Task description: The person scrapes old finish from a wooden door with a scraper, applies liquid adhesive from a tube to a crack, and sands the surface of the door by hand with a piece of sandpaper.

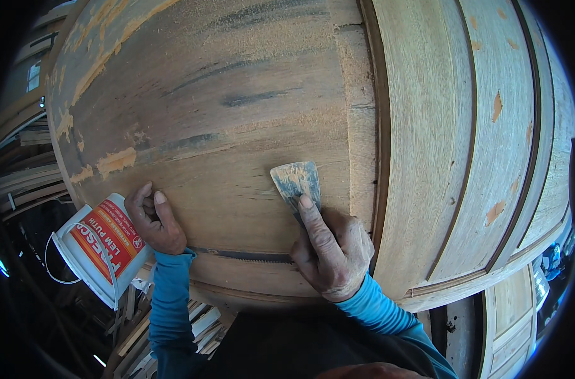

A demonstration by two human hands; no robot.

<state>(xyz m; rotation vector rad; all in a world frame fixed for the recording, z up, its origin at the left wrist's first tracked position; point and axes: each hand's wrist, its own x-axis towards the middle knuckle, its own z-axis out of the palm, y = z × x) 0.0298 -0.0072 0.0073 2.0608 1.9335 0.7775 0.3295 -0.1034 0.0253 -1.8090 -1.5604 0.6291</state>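
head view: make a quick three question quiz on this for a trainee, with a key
1. Which hand holds the putty knife?
a) left
b) right
c) both
2. True or false: the white bucket is to the left of the putty knife.
3. Fill in the blank: the person's sleeves are ____ in colour.

Key: 1. b, the right hand; 2. true; 3. blue.
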